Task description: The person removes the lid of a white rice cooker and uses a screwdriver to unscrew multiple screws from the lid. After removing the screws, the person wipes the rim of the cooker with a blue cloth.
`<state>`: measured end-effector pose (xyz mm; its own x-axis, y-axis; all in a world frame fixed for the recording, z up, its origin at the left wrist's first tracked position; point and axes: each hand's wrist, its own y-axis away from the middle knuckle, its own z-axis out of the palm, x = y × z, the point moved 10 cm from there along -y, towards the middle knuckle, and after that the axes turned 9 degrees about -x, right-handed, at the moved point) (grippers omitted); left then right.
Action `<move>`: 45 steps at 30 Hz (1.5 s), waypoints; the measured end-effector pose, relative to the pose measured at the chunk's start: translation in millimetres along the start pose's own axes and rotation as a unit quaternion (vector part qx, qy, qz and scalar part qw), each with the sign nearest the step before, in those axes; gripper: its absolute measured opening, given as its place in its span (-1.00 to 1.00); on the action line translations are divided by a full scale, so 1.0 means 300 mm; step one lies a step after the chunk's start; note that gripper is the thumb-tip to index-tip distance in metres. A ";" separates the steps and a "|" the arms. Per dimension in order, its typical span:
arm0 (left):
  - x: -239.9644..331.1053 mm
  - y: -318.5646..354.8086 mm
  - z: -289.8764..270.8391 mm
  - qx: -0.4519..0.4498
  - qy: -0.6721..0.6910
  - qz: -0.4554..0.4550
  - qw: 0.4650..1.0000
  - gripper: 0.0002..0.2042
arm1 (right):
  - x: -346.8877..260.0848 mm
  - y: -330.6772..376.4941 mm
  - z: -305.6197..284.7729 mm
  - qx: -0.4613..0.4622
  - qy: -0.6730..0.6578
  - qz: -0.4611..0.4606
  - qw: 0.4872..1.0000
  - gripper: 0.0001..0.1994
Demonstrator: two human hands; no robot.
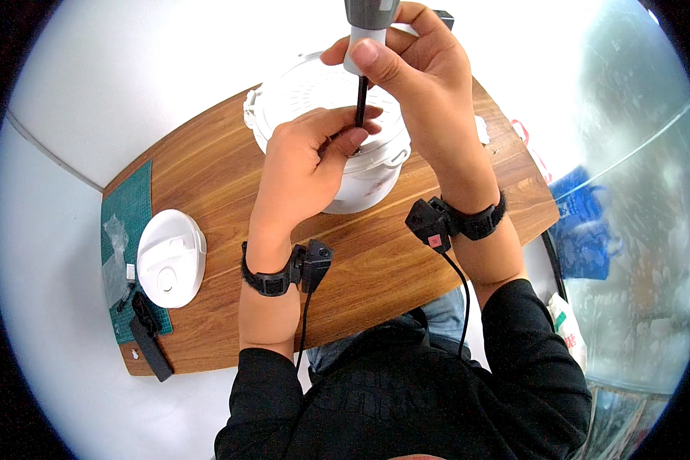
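My right hand (pixel 418 73) is closed around the light-grey neck of a screwdriver (pixel 366 42) with a dark grey body and a long black shaft. The shaft points down past my left hand (pixel 303 153). There, my left thumb and fingers pinch around the shaft's lower end, near the rim of a white round appliance (pixel 364 188). The appliance has a slotted upper face and side lugs. My fingers hide the tip, so I cannot tell whether it sits in a screw.
On the wooden table (pixel 215 172), a white oval lid-like part (pixel 171 268) lies at left, beside a green cutting mat (pixel 136 199). A clear plastic bag (pixel 115 249) and a black strap-like object (pixel 151 349) are on the mat. A blue bag (pixel 583 230) hangs beyond the right edge.
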<state>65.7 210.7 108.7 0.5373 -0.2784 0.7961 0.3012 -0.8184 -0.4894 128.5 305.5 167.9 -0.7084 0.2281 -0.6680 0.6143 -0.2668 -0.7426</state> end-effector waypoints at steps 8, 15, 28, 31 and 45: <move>-0.014 0.014 -0.027 0.031 -0.036 -0.054 0.997 -0.91 | -0.014 0.009 0.018 -0.050 0.165 0.055 0.983 -0.58; 0.001 0.007 -0.011 0.015 -0.052 -0.021 0.998 -0.90 | -0.086 0.018 -0.010 0.060 0.080 0.005 0.995 -0.59; -0.009 0.010 -0.013 -0.005 -0.059 -0.064 0.996 -0.93 | -0.035 0.003 -0.020 -0.007 0.071 0.005 0.997 -0.55; -0.015 0.013 -0.020 0.013 -0.063 -0.067 0.996 -0.94 | -0.029 0.004 -0.023 -0.045 0.148 0.071 0.985 -0.54; 0.063 0.029 0.016 -0.106 -0.195 0.025 0.975 -0.77 | -0.041 0.004 -0.022 -0.026 -0.057 0.032 0.997 -0.58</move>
<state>82.2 200.7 117.8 0.8182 -0.1417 0.5572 0.1204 -0.9054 -0.4071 140.2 308.7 174.9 -0.7004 0.1026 -0.7063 0.6748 -0.2270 -0.7022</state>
